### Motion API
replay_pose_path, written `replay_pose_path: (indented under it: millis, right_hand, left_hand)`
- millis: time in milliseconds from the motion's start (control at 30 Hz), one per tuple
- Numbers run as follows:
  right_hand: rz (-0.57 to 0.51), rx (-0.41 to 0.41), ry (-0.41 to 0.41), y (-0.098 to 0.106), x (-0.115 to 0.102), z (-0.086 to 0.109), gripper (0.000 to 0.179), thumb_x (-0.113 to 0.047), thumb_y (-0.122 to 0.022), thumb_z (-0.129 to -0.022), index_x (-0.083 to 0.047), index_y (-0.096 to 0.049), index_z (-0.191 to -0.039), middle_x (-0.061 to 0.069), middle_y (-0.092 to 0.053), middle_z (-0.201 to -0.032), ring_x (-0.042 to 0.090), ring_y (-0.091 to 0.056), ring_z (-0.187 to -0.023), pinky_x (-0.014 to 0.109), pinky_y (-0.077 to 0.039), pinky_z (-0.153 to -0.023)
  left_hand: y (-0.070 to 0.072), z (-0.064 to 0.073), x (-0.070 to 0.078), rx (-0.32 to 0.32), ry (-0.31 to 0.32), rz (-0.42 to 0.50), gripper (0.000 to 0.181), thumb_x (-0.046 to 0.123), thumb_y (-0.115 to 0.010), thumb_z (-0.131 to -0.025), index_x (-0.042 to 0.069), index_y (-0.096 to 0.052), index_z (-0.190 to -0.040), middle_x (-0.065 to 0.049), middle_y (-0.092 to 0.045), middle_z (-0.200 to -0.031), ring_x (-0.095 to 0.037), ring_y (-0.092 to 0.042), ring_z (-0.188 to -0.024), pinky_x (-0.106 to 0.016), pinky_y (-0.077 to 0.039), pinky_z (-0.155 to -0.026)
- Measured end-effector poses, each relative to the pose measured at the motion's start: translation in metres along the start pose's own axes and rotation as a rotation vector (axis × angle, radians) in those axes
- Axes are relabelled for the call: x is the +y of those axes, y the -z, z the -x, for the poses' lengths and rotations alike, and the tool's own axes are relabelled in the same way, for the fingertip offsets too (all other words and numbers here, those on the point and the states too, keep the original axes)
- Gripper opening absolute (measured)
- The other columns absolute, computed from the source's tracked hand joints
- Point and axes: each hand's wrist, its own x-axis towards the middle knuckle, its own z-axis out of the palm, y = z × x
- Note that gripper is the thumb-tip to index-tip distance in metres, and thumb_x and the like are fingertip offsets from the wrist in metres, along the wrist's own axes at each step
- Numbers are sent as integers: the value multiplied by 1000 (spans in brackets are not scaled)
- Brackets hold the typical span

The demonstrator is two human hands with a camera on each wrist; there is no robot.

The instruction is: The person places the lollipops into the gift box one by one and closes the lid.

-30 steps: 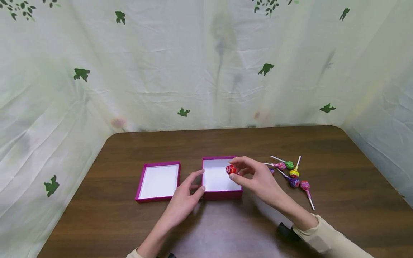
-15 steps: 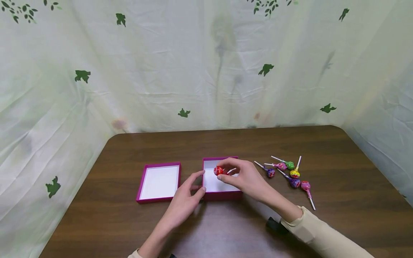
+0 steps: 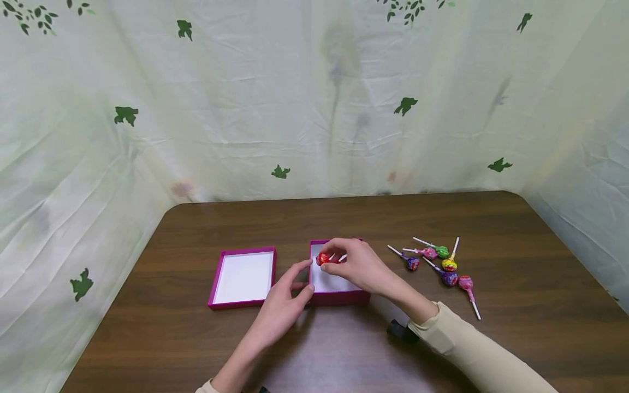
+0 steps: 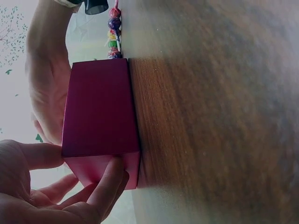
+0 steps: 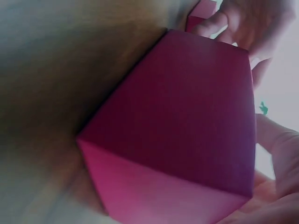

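My right hand pinches a red lollipop by its wrapped head, over the left part of a magenta box with a white inside. Behind the head, the white stick shows near the fingers. My left hand rests against the box's left side. In the left wrist view its fingers lie fairly straight on the box's end wall, and its thumb reaches the top rim. The box's front wall fills much of the right wrist view, and the lollipop is hidden there.
Left of the box lies its shallow lid, white inside facing up. Several lollipops lie loose on the brown table to the right, among them a yellow one, a green one and a pink one. A pale curtain hangs behind.
My right hand has carried the red lollipop leftward across the box, from its right part to its left. The left hand has stayed at the box's side.
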Motion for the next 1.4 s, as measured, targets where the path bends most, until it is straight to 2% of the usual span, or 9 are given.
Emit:
replay_pose_path:
  millis: [200, 300, 500, 800, 967, 1133, 1400]
  right_hand:
    - [79, -40, -93, -5, -5, -6, 16, -11, -76, -83, -17, -73, -97, -9, -66, -80, 8, -61, -77, 31, -49, -69]
    - [42, -64, -114, -9, -4, -10, 15, -8, -76, -83, -14, -73, -97, -6, -67, -81, 11, -62, -78, 31, -50, -70]
    - [-47, -95, -100, -19, 6, -17, 14, 2, -72, -82, -4, -71, -95, -1, -67, -81, 13, -62, -77, 28, -50, -71]
    - [-68, -73, -210, -22, 9, -29, 17, -1, -75, -82, -2, -74, -99, 2, -70, -83, 14, -63, -77, 29, -51, -72]
    - [-28, -32, -183, -25, 9, -31, 16, 3, -74, -79, -2, -74, -94, 4, -71, -82, 11, -65, -75, 27, -51, -71]
    - [11, 1, -166, -26, 8, -31, 18, 8, -70, -78, -4, -74, -90, 5, -72, -81, 11, -64, -74, 27, -49, -67]
    - [67, -32, -166, -26, 8, -30, 18, 6, -72, -77, -8, -75, -88, 0, -70, -78, 8, -60, -72, 28, -47, -68]
  left_hand:
    - [-2, 0, 0, 6, -3, 2, 46, 20, -61, -96, 26, -52, -141, -1, -52, -141, -23, -63, -109, -45, -51, -86]
    - [-3, 1, -1, 5, -3, 10, 46, 19, -61, -96, 27, -52, -140, 0, -52, -141, -23, -63, -109, -44, -51, -86]
    - [-5, 2, -1, 3, -20, 15, 47, 17, -61, -95, 26, -52, -140, 1, -51, -141, -21, -63, -108, -41, -51, -84]
    - [-3, -1, 2, 36, -64, -30, 46, 15, -62, -94, 17, -53, -139, -3, -52, -141, -22, -65, -105, -43, -52, -83]
    - [-2, -1, 2, 30, -37, -31, 46, 16, -62, -95, 17, -52, -140, -3, -50, -142, -24, -64, -107, -42, -53, -83]
    - [-1, -1, 4, 36, -49, -26, 46, 15, -62, -95, 16, -52, -140, -4, -51, -142, -25, -64, -107, -40, -54, -81]
    - [-2, -1, 3, 23, -34, -18, 47, 16, -61, -95, 17, -51, -141, -4, -49, -142, -25, -64, -108, -39, -54, -81]
